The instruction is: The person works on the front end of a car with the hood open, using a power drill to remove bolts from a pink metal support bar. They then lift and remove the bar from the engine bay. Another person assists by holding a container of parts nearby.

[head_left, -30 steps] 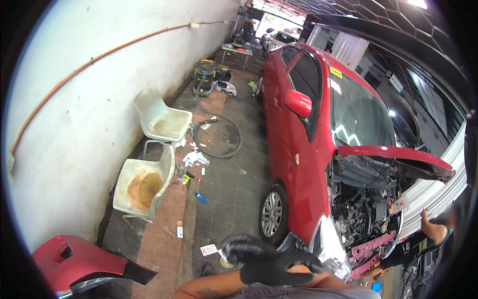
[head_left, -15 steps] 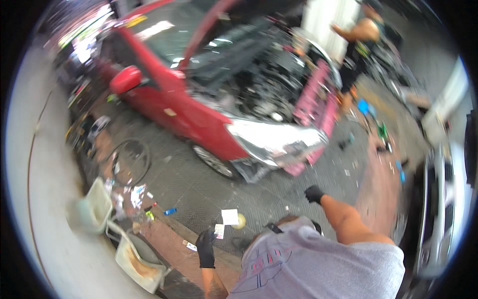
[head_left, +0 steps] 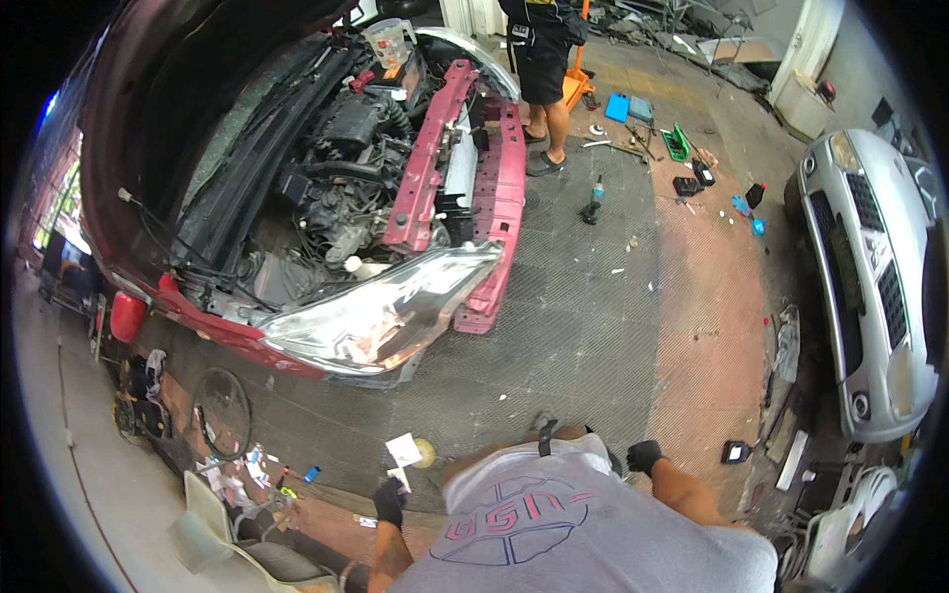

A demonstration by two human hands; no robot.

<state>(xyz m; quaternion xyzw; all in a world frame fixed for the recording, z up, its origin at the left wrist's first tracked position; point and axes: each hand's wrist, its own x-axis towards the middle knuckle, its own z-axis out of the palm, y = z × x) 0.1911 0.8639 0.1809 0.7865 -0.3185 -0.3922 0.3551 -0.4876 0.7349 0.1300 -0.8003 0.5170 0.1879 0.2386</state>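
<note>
My left hand [head_left: 388, 502], in a black glove, hangs low at my side with its fingers curled together. A small white packet [head_left: 397, 479] shows right at its fingertips; whether the hand holds it or it lies on the floor beyond, I cannot tell. Past it lie a white sheet [head_left: 402, 450] and a pale yellow disc [head_left: 424, 454]. At my other side, my right hand [head_left: 645, 457] is closed in a black glove, with nothing visible in it. Ahead stands a red car with its hood up, its pink-red front beam [head_left: 506, 198] bare and its headlight [head_left: 381, 306] angled forward.
A person in black shorts [head_left: 539, 61] stands beyond the car, near an orange jack [head_left: 576, 89]. Tools, including a teal power tool [head_left: 593, 203] and a green case [head_left: 676, 143], lie on the floor. A silver bumper [head_left: 858, 287] stands right; chairs [head_left: 213, 524] stand left.
My view has turned rightward and come nearer the car's front, bringing the engine bay and silver bumper more fully into sight. Both hands remain low and gloved at my sides.
</note>
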